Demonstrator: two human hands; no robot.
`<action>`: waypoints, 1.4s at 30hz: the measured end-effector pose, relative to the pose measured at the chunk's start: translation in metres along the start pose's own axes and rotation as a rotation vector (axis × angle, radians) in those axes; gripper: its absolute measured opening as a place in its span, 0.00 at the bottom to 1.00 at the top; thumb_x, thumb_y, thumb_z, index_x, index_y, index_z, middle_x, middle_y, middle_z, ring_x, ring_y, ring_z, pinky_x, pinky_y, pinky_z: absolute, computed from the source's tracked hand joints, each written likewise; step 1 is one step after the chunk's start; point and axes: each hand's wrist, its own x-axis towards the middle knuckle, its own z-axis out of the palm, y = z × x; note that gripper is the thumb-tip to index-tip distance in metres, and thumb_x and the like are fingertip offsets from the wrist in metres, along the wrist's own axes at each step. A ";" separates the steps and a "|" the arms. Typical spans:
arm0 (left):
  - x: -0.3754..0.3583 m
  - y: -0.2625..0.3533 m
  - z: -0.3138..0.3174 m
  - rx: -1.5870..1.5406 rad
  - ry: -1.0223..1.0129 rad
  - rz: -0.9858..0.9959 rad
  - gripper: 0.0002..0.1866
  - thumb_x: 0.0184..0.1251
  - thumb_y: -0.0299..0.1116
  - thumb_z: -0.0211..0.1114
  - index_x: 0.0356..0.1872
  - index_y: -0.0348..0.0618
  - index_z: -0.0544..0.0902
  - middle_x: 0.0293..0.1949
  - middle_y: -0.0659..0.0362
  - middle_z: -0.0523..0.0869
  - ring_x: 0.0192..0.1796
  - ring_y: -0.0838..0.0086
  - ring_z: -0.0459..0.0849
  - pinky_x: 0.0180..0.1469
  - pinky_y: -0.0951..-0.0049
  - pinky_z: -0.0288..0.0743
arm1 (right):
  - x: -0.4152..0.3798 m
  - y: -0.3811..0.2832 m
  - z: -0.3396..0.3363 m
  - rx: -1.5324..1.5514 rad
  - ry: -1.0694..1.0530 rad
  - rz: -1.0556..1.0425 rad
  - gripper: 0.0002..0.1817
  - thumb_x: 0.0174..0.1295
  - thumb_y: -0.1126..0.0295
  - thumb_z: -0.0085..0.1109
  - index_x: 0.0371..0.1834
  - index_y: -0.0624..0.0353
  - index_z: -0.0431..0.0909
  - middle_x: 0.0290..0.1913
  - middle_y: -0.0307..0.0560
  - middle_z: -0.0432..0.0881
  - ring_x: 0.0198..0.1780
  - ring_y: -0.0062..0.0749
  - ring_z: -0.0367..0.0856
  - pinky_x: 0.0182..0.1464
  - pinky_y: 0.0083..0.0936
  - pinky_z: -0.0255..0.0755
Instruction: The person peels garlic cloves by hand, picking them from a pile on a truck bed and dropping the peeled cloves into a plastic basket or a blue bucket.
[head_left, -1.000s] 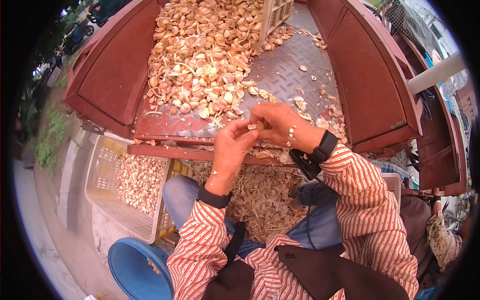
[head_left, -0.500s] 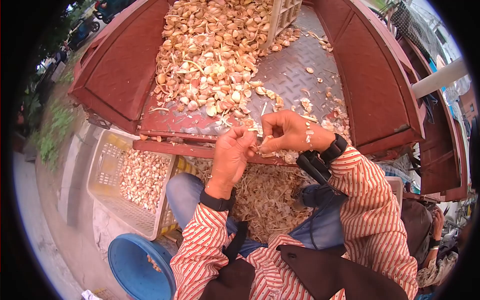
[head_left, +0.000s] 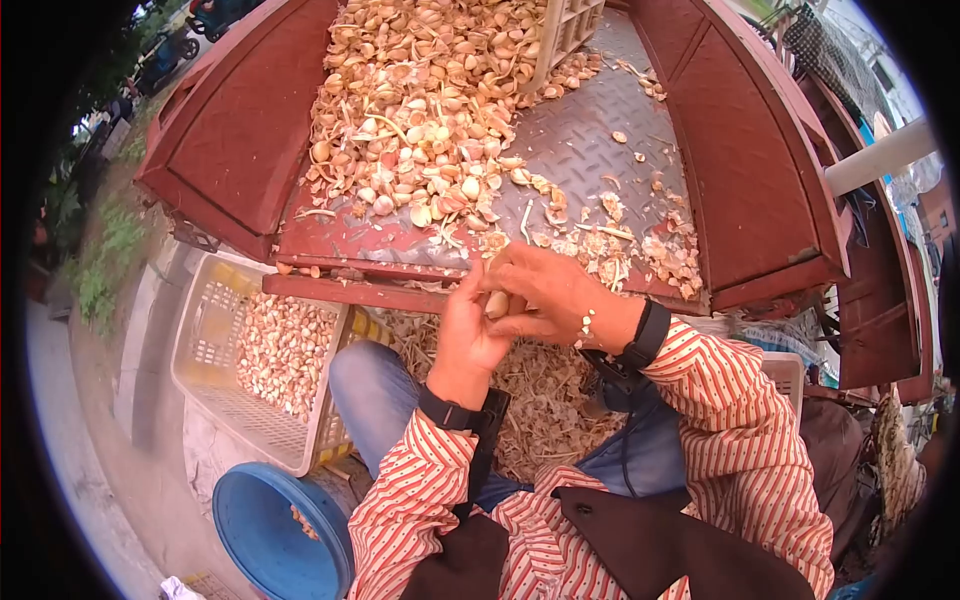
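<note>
The left hand point(head_left: 466, 338) and right hand point(head_left: 560, 290) meet, grasping a garlic clove point(head_left: 497, 305) between them, its long axis seemingly toward the body.

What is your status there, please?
Left grip and right grip together, garlic clove between them. Garlic pile ahead on red metal bed. Nothing visibly in the way.
</note>
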 end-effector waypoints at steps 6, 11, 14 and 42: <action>-0.007 -0.003 0.012 0.147 0.141 -0.027 0.11 0.73 0.38 0.49 0.44 0.41 0.72 0.27 0.62 0.73 0.26 0.80 0.72 0.22 0.87 0.66 | 0.003 0.016 -0.018 -0.039 0.057 0.146 0.12 0.56 0.65 0.60 0.39 0.58 0.73 0.31 0.47 0.73 0.30 0.42 0.77 0.30 0.32 0.71; -0.017 -0.005 0.023 0.324 0.088 -0.031 0.09 0.72 0.38 0.50 0.40 0.43 0.71 0.27 0.65 0.68 0.24 0.85 0.66 0.17 0.91 0.56 | 0.005 0.018 -0.008 -0.259 -0.053 0.104 0.10 0.57 0.65 0.55 0.30 0.59 0.67 0.29 0.48 0.72 0.30 0.48 0.77 0.29 0.39 0.70; -0.019 -0.008 0.023 0.282 0.073 -0.053 0.10 0.72 0.38 0.50 0.40 0.42 0.71 0.26 0.65 0.67 0.24 0.85 0.65 0.17 0.92 0.56 | 0.004 0.020 -0.007 -0.300 -0.078 0.133 0.10 0.56 0.66 0.55 0.29 0.60 0.67 0.28 0.48 0.72 0.30 0.50 0.76 0.29 0.39 0.69; -0.144 0.105 0.044 1.668 0.486 0.552 0.18 0.67 0.35 0.55 0.53 0.36 0.73 0.41 0.58 0.81 0.36 0.80 0.79 0.33 0.83 0.68 | 0.008 0.070 -0.014 -0.159 -0.031 0.248 0.08 0.48 0.77 0.53 0.33 0.61 0.75 0.33 0.56 0.77 0.38 0.53 0.76 0.39 0.40 0.70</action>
